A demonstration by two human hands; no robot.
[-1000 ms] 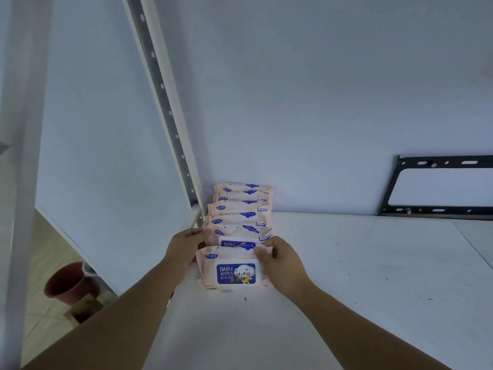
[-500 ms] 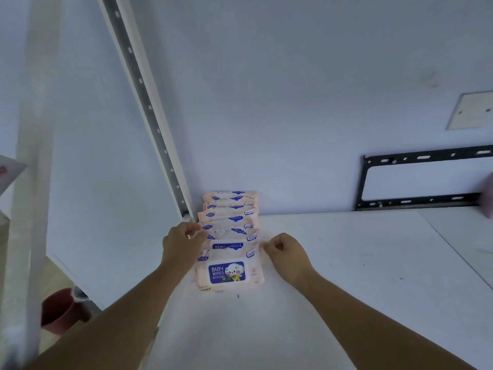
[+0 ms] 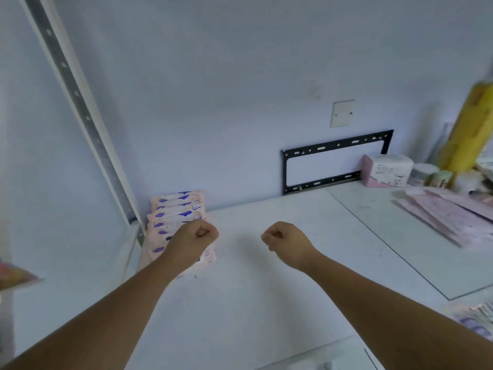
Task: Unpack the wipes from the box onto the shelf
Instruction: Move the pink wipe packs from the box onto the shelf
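Head view, only view available.

- A row of pale pink soft-plastic wipe packs with blue labels (image 3: 176,213) is seen on the flat white shelf board (image 3: 266,295), at its far left corner.
- The row is set just beside the grey slotted metal upright (image 3: 77,102). Its far end is close to the back wall; whether it touches cannot be told.
- Long axis of the row: near to far, away from the person. Each pack is laid crosswise, left to right, overlapping the one behind.
- The left hand (image 3: 196,236) is curled into a fist with nothing held. It is seen over the near end of the row, hiding the front packs; contact cannot be told.
- The right hand (image 3: 284,240) is likewise fisted and empty, over bare board, well apart from the row on its right.
- The row therefore lies ahead and left, and the left hand is the nearer.
- The supply box is not identified. Blurred pink and purple shapes at the lower right edge (image 3: 474,320) may be more packs; if so, the right hand is judged the nearer for the coming pick-up.
- Bare board is left to the right of the row.
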